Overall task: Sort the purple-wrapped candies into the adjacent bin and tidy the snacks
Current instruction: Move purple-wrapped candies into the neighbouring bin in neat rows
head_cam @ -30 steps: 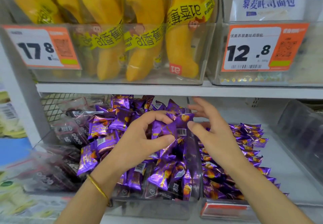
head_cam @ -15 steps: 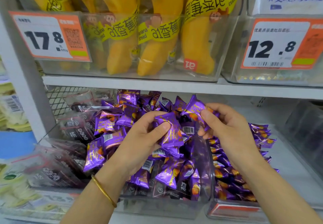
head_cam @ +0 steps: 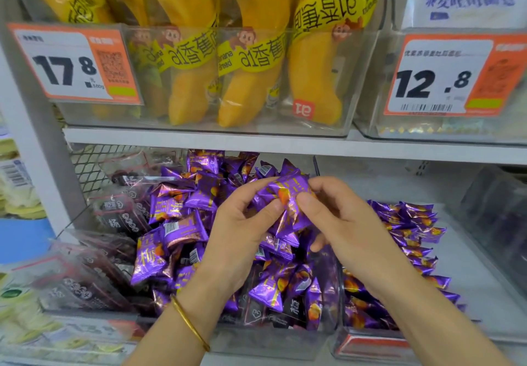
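Currently both hands share one bunch of purple-wrapped candies (head_cam: 288, 197), lifted above the pile in the source bin (head_cam: 271, 343). Left hand (head_cam: 242, 223): thumb and fingers pinch the bunch's left side. Right hand (head_cam: 342, 223): thumb and fingers curled on its right side. The bunch's long axis runs from the fingertips down toward the person, tails hanging.

Source bin holds purple candies mixed with dark packets (head_cam: 119, 217). The adjacent bin (head_cam: 370, 347) stands just beside it, to the right, with rows of purple candies (head_cam: 413, 228) already in it. Right hand is nearer; its wrist lies over the dividing wall.

Judgement: the coming move is a short carry rightward across the divider, right hand leading. Loose pieces could slip back.
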Tool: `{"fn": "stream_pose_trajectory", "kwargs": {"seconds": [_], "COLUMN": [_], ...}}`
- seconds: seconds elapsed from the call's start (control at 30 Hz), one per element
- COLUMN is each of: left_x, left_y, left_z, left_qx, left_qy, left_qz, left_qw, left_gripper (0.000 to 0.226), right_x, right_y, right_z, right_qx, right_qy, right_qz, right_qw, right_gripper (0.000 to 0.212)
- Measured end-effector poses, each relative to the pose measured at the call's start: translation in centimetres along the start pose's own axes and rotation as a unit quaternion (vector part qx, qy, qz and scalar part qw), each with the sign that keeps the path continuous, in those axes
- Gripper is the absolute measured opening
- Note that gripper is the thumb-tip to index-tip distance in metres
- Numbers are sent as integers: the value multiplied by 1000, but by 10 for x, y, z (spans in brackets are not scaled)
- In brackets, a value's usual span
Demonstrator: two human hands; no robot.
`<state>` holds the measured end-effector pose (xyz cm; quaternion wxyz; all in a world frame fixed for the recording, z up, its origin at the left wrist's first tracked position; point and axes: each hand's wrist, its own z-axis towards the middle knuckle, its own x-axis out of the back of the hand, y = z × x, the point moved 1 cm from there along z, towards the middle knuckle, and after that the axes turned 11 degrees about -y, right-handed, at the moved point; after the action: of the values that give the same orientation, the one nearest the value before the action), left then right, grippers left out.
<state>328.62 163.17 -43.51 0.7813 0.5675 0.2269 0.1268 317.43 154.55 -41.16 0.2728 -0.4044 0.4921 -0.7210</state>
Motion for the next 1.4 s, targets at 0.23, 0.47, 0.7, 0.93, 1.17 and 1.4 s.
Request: {"fn": "stream_pose_trajectory", "kwargs": {"seconds": [0.23, 0.47, 0.7, 0.93, 1.17, 1.4], "left_x": [2, 1, 4, 8, 4, 2], "left_y": [2, 1, 2, -1, 7, 6], "left_z": [-2, -2, 0, 1, -3, -4], "left_qx": [-2, 38, 33, 42, 27, 23], "left_qy": [-93, -41, -45, -81, -122, -98], "left_qz": [9, -18, 14, 64, 118, 127], "left_qw": [996, 998, 998, 994, 985, 987], "left_gripper": [32, 41, 58, 53, 52, 72], "right_x": [3, 14, 29, 33, 30, 26], "right_y": [3, 2, 11, 10, 10, 7], "right_z": [-1, 1, 1, 1, -2, -1], "right_qx": [-5, -45, -65, -28, -37, -49], "right_qy": [-53, 25, 58, -21, -82, -73], "right_qz": [31, 241, 331, 346, 231, 106], "right_qw": [998, 969, 940, 938, 969, 991], "right_gripper": [17, 15, 16, 36, 35, 39]}}
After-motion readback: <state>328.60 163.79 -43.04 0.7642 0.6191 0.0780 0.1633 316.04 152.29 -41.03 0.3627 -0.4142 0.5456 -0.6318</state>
